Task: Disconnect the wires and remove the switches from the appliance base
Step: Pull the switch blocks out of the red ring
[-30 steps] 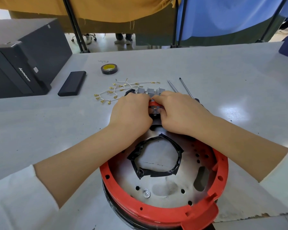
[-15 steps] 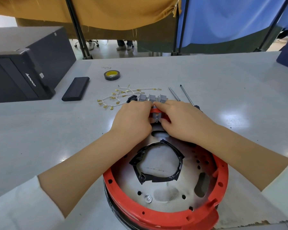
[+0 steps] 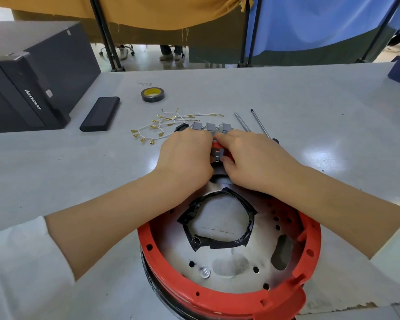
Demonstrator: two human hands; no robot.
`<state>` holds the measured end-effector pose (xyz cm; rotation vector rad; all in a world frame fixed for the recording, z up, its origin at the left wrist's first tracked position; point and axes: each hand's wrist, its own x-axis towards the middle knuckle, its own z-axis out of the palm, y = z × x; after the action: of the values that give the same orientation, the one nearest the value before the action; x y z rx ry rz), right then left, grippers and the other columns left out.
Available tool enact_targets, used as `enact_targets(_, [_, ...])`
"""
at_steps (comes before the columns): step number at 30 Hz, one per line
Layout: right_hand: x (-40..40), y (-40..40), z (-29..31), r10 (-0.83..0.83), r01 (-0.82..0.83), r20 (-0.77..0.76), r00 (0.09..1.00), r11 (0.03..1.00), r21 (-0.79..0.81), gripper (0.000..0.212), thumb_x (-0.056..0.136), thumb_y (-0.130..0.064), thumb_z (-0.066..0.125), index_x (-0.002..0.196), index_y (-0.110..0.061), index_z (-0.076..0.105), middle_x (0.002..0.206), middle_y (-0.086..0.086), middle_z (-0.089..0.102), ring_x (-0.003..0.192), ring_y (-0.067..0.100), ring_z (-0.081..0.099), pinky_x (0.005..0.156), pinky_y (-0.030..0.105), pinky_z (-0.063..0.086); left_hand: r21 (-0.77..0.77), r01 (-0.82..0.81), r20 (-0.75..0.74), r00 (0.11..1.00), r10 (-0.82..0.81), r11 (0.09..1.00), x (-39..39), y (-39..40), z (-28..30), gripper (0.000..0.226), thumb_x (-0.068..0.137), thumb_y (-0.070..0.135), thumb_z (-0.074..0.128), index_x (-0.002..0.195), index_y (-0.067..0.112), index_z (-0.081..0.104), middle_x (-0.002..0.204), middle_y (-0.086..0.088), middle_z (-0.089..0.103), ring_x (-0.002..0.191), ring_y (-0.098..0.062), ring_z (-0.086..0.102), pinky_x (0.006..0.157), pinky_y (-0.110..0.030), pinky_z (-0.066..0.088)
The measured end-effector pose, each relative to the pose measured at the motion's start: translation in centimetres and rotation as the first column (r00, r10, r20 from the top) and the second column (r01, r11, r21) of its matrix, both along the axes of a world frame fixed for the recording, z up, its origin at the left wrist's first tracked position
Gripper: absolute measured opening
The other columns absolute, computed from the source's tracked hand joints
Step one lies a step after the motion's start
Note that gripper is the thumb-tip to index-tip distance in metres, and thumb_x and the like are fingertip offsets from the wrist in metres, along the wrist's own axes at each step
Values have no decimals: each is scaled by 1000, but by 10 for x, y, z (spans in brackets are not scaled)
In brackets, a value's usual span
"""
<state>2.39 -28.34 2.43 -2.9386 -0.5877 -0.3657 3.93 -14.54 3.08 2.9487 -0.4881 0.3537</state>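
On the grey table [image 3: 286, 93], largest first: black computer case [image 3: 30, 72] at far left, cut off by the frame edge; red-rimmed appliance base [image 3: 217, 301] nearest the camera, its lower rim cut off at the bottom edge; inside it a bare metal plate with holes and a ring of crumpled black tape [image 3: 217, 243] lying on the plate. Far edge of the base hidden under both hands; left hand [image 3: 185, 158] and right hand [image 3: 254, 160] meet there, fingers curled around a small grey switch [image 3: 217, 154] set in a red mount at the rim; fingertips mostly hidden, so exact grip cannot be made out; whether the switch is free of the mount cannot be told. Just beyond the hands, three grey switches [image 3: 210, 127] in a row on the table, near edges partly covered by knuckles; a small black part [image 3: 181, 127] just left of them, half hidden. Two screwdrivers [image 3: 252, 122] to the right, handles hidden behind the right hand. Loose white wires [image 3: 169, 123] with brass terminals lie scattered left of the row; black flat case [image 3: 99, 113] beside the computer; tape roll [image 3: 152, 94] beyond the wires.
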Motion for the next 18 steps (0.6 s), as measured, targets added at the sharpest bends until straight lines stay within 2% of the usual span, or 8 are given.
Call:
enact_targets(2, [2,3,1,-14,13,-3,1000,1000,-26,35,91,-17,43,126,-16,48,108,5,58,95,32,58,65,33,41,8,-15,0,1000,15,1000,1,-2,1,15,75,9,56,84,19,48,63,4,32,66,-21,35,43,-26,17])
enact_targets(4, [4,3,1,-15,14,-18,1000,999,-48,36,92,-16,42,128,-16,46,110,6,58,96,32,58,66,34,43,-8,-13,3,1000,13,1000,1,-2,0,15,76,8,56,83,18,47,64,3,36,67,-21,35,44,-26,16])
enact_targets(7, [2,1,1,-7,7,-43,999,1000,2,38,93,-15,42,131,-18,44,110,5,58,97,30,57,70,36,46,-34,26,1,1000,-26,999,2,2,-4,19,81,10,54,99,14,57,87,-7,61,78,-28,51,49,-28,23])
enact_targets(9, [1,1,0,-10,14,-65,998,998,54,36,92,-15,43,127,-19,47,111,4,59,97,29,58,72,37,46,-73,43,-26,999,-45,996,2,5,-7,28,83,13,53,110,16,59,98,-9,65,90,-31,58,58,-31,31])
enact_targets(11, [1,2,1,-30,42,-102,994,992,120,32,89,-18,46,120,-21,51,105,2,62,93,26,59,71,36,47,-137,54,-63,996,-63,989,4,7,-8,30,85,16,53,114,20,60,101,-7,66,95,-30,58,64,-32,37])
enact_targets(14, [1,-3,5,-71,139,-246,967,951,275,31,84,-27,51,114,-30,53,88,-7,65,79,15,59,65,32,46,-220,91,-134,983,-123,971,5,12,-5,30,88,20,56,116,27,63,99,-4,68,98,-26,58,68,-31,40])
enact_targets(17, [3,-9,9,-64,285,-436,898,838,464,26,81,-43,57,105,-33,57,81,-12,65,73,4,61,66,26,47,-303,117,-175,969,-176,946,0,16,-3,33,89,24,59,120,32,63,106,0,70,102,-24,60,79,-35,47])
enact_targets(18, [5,-10,10,-52,322,-479,876,804,501,24,82,-46,57,101,-31,60,83,-10,67,74,5,62,69,26,48,-310,126,-166,969,-185,942,-1,17,-3,33,89,23,58,120,31,63,108,0,70,102,-24,60,81,-35,47])
